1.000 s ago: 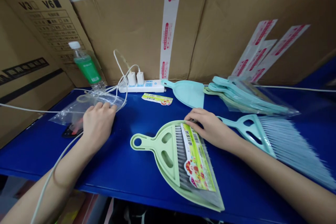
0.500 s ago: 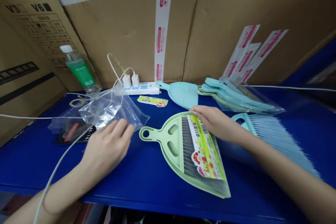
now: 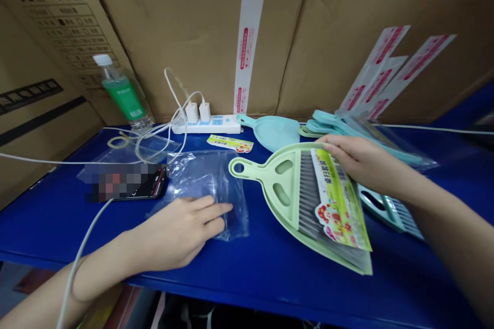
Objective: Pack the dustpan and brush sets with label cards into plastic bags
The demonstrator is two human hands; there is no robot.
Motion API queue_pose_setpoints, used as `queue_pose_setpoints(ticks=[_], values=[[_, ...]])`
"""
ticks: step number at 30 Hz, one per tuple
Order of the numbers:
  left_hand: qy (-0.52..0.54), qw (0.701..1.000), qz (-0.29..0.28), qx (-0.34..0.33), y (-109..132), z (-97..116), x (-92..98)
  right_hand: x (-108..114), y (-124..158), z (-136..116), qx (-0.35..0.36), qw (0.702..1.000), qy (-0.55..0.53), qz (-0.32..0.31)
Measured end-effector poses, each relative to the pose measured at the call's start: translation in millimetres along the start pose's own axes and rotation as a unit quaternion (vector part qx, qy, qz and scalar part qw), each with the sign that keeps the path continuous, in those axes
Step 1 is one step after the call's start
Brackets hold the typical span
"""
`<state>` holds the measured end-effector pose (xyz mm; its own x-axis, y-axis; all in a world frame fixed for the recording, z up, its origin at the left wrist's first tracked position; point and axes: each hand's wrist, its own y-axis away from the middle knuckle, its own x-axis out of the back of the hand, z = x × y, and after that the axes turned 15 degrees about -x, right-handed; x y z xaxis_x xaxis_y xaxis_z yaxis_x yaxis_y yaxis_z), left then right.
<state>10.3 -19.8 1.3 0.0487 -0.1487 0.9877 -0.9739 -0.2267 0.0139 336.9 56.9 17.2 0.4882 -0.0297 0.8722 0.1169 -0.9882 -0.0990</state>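
My right hand (image 3: 353, 159) grips the upper edge of a green dustpan (image 3: 270, 196), thumb in front. A matching brush with grey bristles (image 3: 307, 190) is nested in the pan, and a yellow-green printed card (image 3: 339, 203) lies over the bristles. The pan is tilted, its looped handle to the left. On the blue table, my left hand (image 3: 193, 229) rests on a clear plastic bag (image 3: 208, 169), fingers stretched out. Partly behind my right arm lies a blue brush (image 3: 382, 208).
At the back are a blue dustpan (image 3: 276, 131), a bagged stack of dustpans (image 3: 370, 139), a loose card (image 3: 231, 143) and a power strip (image 3: 227, 124) with white cables. A bottle (image 3: 125, 97) and a phone (image 3: 154, 185) are on the left. Cardboard boxes (image 3: 185, 41) stand behind.
My left hand has moved right and laid the plastic bag flat beside the dustpan; its fingers have straightened. My right hand has raised the dustpan slightly. The view has shifted a little.
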Motion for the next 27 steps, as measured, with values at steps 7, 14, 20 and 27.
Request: queue_pose_setpoints(ticks=[7,14,20,27], values=[[0.121,0.991,0.009,-0.051,-3,5,5.9,-7,2,0,0.008,0.999,-0.002,-0.053],[0.073,0.995,0.052,-0.047,-4,4,0.2,-1,2,1,0.002,0.994,0.016,-0.108],[-0.081,0.993,0.055,-0.068,-6,0,-10.3,2,5,1,-0.01,0.991,0.02,-0.13],[-0.113,0.985,0.11,-0.076,-8,0,-14.6,6,7,-1,-0.024,0.991,0.025,-0.131]])
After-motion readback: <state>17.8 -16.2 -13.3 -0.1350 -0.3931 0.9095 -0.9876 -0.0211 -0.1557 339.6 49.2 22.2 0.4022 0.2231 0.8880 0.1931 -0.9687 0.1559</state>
